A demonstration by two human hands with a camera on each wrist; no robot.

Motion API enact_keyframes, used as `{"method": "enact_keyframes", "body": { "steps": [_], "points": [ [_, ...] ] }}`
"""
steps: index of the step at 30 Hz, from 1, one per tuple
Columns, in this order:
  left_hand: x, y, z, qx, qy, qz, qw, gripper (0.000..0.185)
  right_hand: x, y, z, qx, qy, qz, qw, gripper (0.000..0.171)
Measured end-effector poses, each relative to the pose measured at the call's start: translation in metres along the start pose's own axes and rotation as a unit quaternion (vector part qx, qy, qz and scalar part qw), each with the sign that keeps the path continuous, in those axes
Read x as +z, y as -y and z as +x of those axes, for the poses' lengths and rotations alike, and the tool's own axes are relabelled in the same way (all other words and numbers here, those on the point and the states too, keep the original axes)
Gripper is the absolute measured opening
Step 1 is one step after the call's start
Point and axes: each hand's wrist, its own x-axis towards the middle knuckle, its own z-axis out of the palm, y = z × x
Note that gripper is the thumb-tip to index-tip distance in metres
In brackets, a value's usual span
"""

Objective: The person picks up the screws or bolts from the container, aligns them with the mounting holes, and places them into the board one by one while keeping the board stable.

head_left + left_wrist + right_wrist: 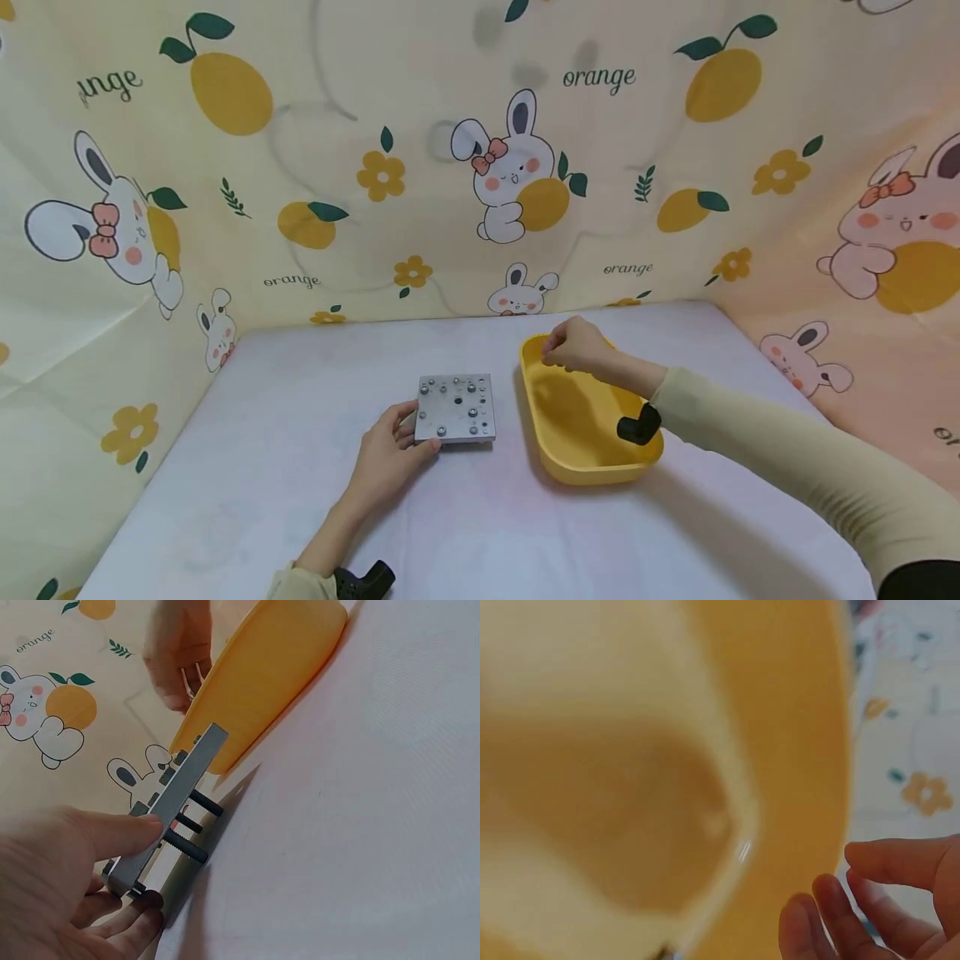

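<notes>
My left hand grips the near left corner of a square silver metal plate, thumb on top and fingers beneath. Several bolt heads stand on the plate's top face. In the left wrist view, dark threaded bolt shanks stick out of its underside, above the table. Over the far left part of a yellow plastic bin hangs my right hand. Its fingers are loosely bent near the bin's rim in the right wrist view, with nothing visible between them and the thumb.
A small dark metallic thing shows at the bottom edge of the right wrist view, inside the bin. The white-covered table is bounded by a patterned cloth at the back and sides. The bin stands right of the plate.
</notes>
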Motion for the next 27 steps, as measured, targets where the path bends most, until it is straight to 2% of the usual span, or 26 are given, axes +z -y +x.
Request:
{"method": "enact_keyframes", "body": {
  "steps": [2,4,7,11,14,18,27],
  "points": [
    [-0.001,0.0,0.0,-0.001,0.001,0.003,1.0,0.069,-0.005,-0.012,0.006,-0.03,-0.008,-0.075,0.997,0.007],
    [-0.002,0.0,0.0,-0.002,0.003,0.002,1.0,0.069,-0.009,-0.022,0.01,-0.058,-0.027,-0.141,0.988,0.005],
    [-0.003,0.0,0.0,-0.001,0.003,0.0,1.0,0.069,-0.01,-0.03,0.013,-0.097,-0.044,-0.199,0.974,0.011],
    [-0.005,0.0,0.0,0.002,0.001,-0.005,1.0,0.069,-0.007,-0.038,0.013,-0.115,-0.029,-0.207,0.971,0.03],
    [-0.005,0.001,0.001,0.006,0.002,-0.005,1.0,0.07,-0.005,-0.045,0.012,-0.122,-0.02,-0.206,0.971,0.037],
    [-0.005,0.001,0.002,0.004,0.001,-0.002,1.0,0.069,-0.005,-0.052,0.013,-0.122,-0.02,-0.212,0.969,0.036],
    [-0.004,0.001,0.002,0.006,0.002,-0.004,1.0,0.069,-0.003,-0.057,0.018,-0.085,-0.022,-0.217,0.972,0.03]
  ]
}}
